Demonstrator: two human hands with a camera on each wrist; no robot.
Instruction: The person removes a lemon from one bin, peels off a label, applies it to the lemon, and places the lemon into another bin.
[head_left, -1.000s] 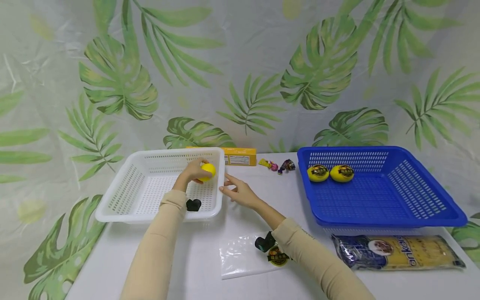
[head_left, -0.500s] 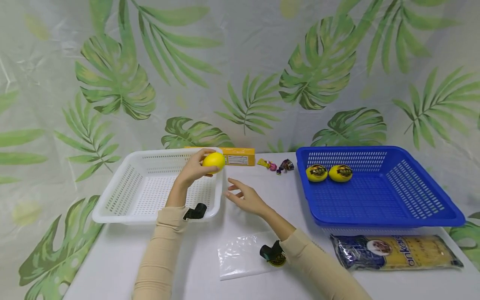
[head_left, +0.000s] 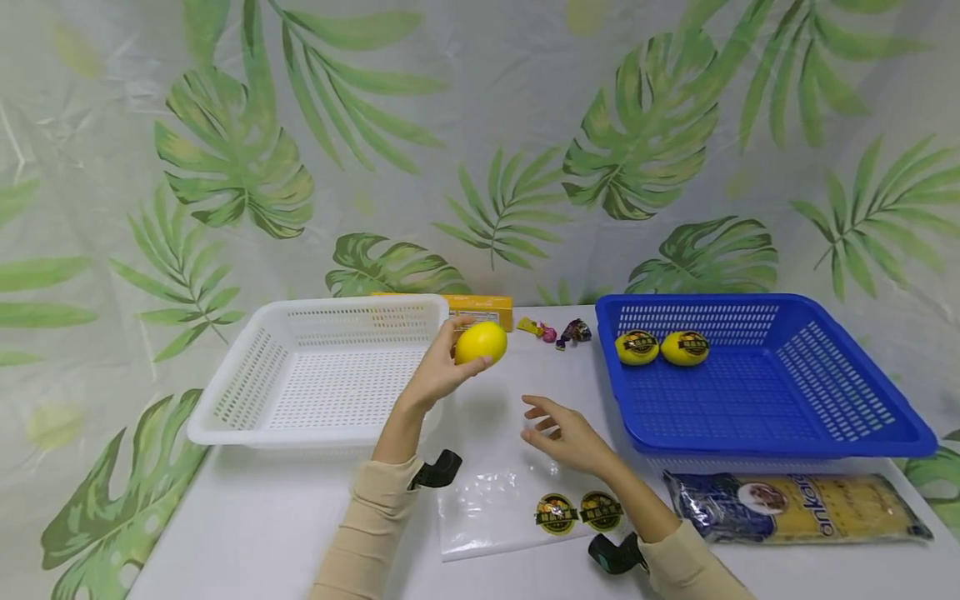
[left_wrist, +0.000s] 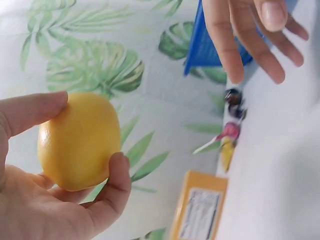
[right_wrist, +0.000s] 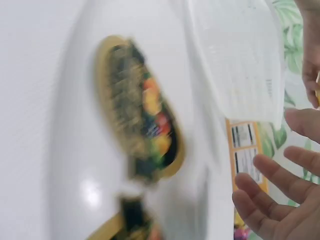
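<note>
My left hand (head_left: pixel 437 367) grips a plain yellow lemon (head_left: pixel 482 343) above the table, just right of the white basket (head_left: pixel 225 417). The left wrist view shows thumb and fingers curled round the lemon (left_wrist: pixel 80 142), no label visible on it. My right hand (head_left: pixel 567 433) hovers over the table with fingers loosely spread, holding nothing. Below it lies a clear plastic sheet (head_left: pixel 487 517) bearing two round black-and-gold stickers (head_left: pixel 557 514). Two lemons (head_left: pixel 637 347) with similar stickers sit in the back left of the blue basket (head_left: pixel 705 408).
An orange box (head_left: pixel 483 308) stands behind the white basket. Several wrapped candies (head_left: pixel 547 332) lie at the back between the baskets. A pasta packet (head_left: pixel 795 507) lies in front of the blue basket. A leaf-patterned curtain (head_left: pixel 510 125) hangs behind the table.
My left hand has lifted the lemon out of the white basket and carried it right, over the rim. The right hand has let go of that rim and moved right and nearer.
</note>
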